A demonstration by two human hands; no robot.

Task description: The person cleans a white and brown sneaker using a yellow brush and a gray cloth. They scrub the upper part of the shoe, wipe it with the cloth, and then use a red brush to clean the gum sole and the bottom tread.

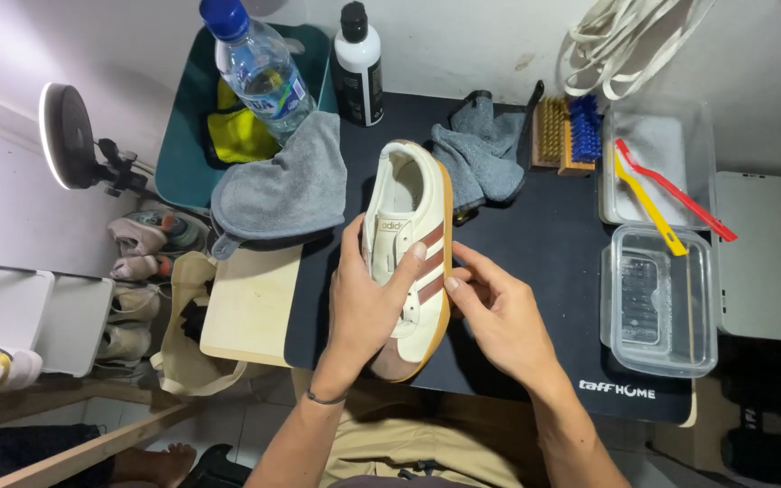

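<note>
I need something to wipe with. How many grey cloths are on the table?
2. One grey cloth lies beside the water bottle; the other grey cloth is crumpled by the wooden brush. More may be hidden.

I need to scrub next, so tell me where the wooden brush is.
In the head view, the wooden brush lies at the black mat's far right, between the grey cloth and the clear tub.
</note>
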